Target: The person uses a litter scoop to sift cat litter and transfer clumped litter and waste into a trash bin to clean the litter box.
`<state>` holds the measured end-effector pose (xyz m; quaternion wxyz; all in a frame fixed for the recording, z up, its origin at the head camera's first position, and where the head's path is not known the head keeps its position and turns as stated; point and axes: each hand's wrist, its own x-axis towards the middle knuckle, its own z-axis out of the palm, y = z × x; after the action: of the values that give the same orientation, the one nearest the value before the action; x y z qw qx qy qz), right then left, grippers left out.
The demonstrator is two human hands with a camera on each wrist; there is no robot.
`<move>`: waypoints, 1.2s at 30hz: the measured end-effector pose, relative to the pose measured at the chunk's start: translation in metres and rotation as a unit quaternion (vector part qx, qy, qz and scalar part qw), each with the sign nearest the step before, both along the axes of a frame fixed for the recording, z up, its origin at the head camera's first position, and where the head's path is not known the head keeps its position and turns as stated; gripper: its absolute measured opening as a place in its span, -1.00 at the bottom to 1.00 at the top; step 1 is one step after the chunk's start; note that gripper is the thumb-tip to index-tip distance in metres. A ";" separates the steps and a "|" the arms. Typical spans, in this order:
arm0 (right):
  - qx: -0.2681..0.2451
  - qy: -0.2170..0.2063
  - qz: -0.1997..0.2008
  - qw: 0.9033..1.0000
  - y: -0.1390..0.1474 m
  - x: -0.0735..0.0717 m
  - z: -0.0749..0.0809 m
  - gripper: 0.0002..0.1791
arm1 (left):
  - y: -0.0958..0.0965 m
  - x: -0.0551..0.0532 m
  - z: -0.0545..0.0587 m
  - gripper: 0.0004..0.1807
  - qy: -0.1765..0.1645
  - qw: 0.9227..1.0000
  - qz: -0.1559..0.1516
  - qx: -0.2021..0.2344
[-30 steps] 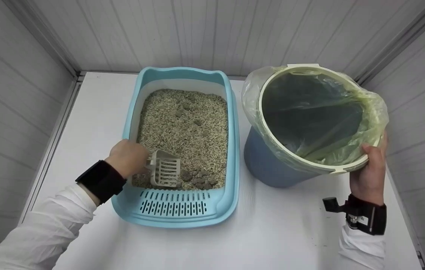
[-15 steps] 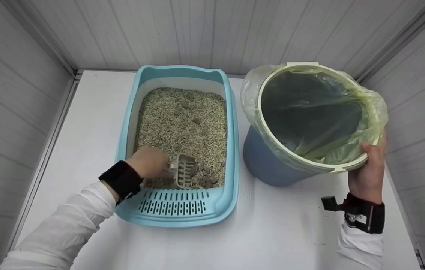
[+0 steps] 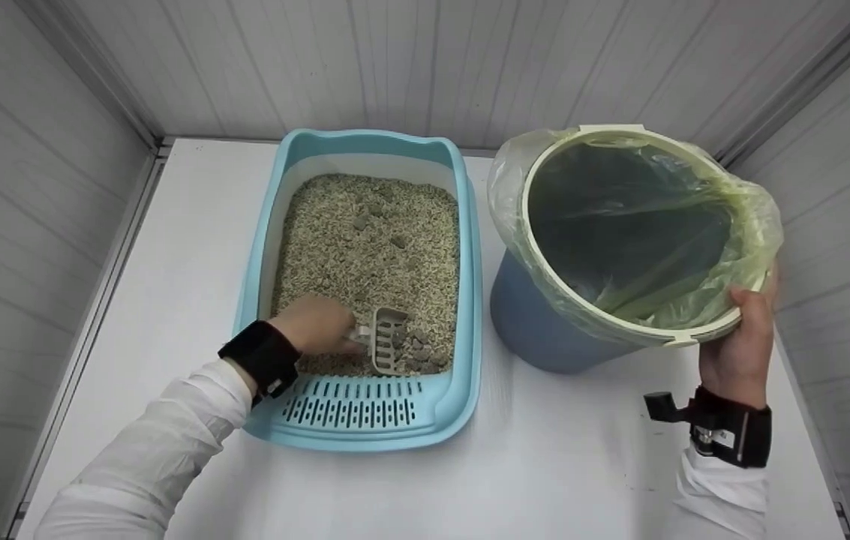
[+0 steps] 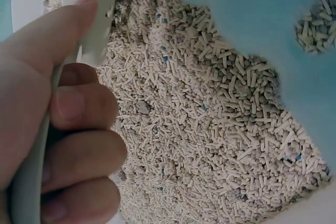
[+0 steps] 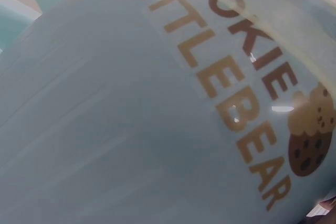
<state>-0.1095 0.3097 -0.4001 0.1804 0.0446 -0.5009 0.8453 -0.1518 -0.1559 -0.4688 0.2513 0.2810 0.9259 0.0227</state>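
Note:
My left hand (image 3: 317, 325) grips the handle of a pale slotted litter scoop (image 3: 385, 341), thumb along the top and fingers curled round it in the left wrist view. The scoop's head is down in the litter (image 3: 364, 255) near the front of a blue litter box (image 3: 473, 300). Dark clumps (image 3: 425, 352) lie against its right side. On the right, my right hand (image 3: 741, 349) holds the rim of a blue trash can (image 3: 537, 322), thumb over the edge. The can leans, its mouth toward me, lined with a yellowish plastic bag (image 3: 751, 232). In the right wrist view its printed wall (image 5: 131, 103) fills the frame.
The litter box and trash can stand side by side on a white table (image 3: 545, 450), a narrow gap between them. Grey panel walls (image 3: 409, 67) enclose the back and sides. More clumps (image 3: 372, 214) sit farther back in the litter.
My left hand has slid the scoop rightward through the front of the litter, up to the clumps in the right corner. The right hand and trash can have stayed in place.

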 end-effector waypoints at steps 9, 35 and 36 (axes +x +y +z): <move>-0.002 -0.001 0.001 1.000 0.001 0.000 0.000 -0.25 | -0.003 -0.002 -0.001 -0.57 -0.032 0.999 0.009 0.024; 0.002 0.009 0.004 1.000 0.001 -0.001 0.001 -0.27 | -0.037 -0.005 0.006 -0.57 -0.059 0.982 0.060 0.167; 0.003 0.007 0.003 1.000 0.001 -0.001 0.001 -0.28 | -0.038 -0.006 0.007 -0.56 -0.062 0.980 0.065 0.175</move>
<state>-0.1104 0.3103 -0.3988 0.1816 0.0528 -0.5016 0.8441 -0.1574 -0.1941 -0.4622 0.2532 0.2579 0.9065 0.2182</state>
